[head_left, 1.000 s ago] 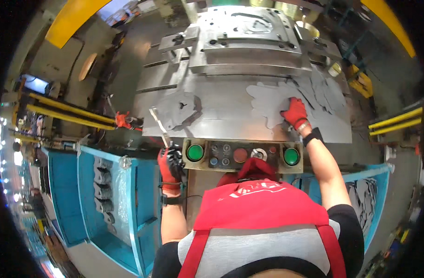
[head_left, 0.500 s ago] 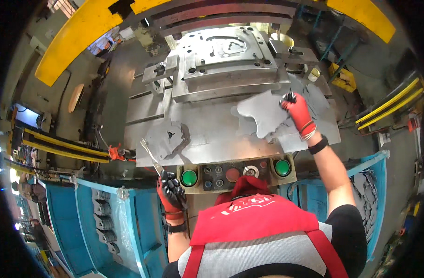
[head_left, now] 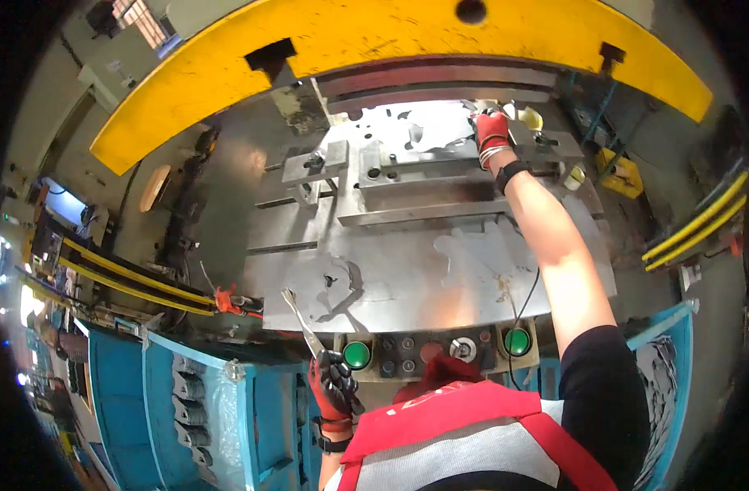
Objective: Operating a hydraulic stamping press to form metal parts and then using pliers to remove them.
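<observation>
My right hand [head_left: 492, 131], in a red and black glove, reaches far forward with its fingers closed on the edge of a flat sheet-metal blank [head_left: 444, 131]. The blank lies on or just above the steel die [head_left: 424, 196]; bright glare hides whether it touches. My left hand [head_left: 334, 385], gloved alike, is closed round a pair of long metal tongs [head_left: 302, 324] near the front edge of the press bed [head_left: 391, 282]. The tongs' tips point forward, slightly apart, with nothing between them. Beyond them a cut metal piece [head_left: 329, 282] with a small hole lies on the bed.
A yellow press beam [head_left: 374, 37] spans above the die. In front of me sits a control panel with two green buttons [head_left: 356, 354] and a red one [head_left: 432, 352]. Blue bins [head_left: 227, 409] of metal parts flank me. More flat blanks [head_left: 481, 254] lie on the bed's right.
My right hand has carried the blank from the right part of the bed forward to the die. My left hand still holds the tongs. The view has shifted, showing more of the yellow beam.
</observation>
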### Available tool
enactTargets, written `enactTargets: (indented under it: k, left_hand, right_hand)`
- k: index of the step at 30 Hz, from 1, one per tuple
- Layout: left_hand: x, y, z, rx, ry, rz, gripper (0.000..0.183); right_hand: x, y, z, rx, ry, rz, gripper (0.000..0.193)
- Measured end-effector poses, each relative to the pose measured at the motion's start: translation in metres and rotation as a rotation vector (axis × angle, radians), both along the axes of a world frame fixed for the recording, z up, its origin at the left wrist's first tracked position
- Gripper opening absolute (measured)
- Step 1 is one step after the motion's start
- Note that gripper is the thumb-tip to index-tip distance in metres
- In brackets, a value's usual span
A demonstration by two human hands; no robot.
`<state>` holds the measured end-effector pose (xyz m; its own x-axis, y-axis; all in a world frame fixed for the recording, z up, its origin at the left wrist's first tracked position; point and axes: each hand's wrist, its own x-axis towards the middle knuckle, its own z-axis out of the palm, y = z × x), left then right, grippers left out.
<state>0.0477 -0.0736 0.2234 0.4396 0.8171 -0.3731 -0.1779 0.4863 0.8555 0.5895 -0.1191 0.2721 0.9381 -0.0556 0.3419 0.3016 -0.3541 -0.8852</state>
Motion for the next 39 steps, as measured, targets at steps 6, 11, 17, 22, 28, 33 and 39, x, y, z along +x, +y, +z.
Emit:
enactTargets:
  k: [6,11,17,22,28,33,39]
  left_hand:
    - [-0.013,0.005,0.0,0.011,0.021,0.035,0.026]
    - [-0.002,0.005,0.005,0.066,0.068,0.126,0.025]
    - [-0.053,0.031,-0.084,0.187,0.176,0.187,0.041]
    - [-0.112,0.071,-0.222,0.136,0.594,0.194,0.057]
    - [-0.062,0.054,-0.23,0.026,0.78,-0.112,0.06]
    - [-0.032,0.039,-0.203,0.058,0.746,-0.08,0.07]
    - [-0.062,0.052,-0.251,0.165,0.77,-0.174,0.08]
  right_hand:
    - [0.044,0.025,-0.028,-0.347,-0.138,-0.007,0.017]
    - [0.001,-0.026,0.011,-0.481,-0.107,0.166,0.035]
    - [-0.169,-0.161,-0.008,-0.049,-0.192,0.334,0.024]
    - [-0.254,-0.325,-0.152,0.201,0.117,-0.179,0.023]
    - [-0.333,-0.318,-0.212,0.291,0.776,0.07,0.044]
    - [-0.33,-0.317,-0.246,0.194,0.675,0.097,0.064]
    - [-0.329,-0.326,-0.286,-0.03,0.652,-0.031,0.066]
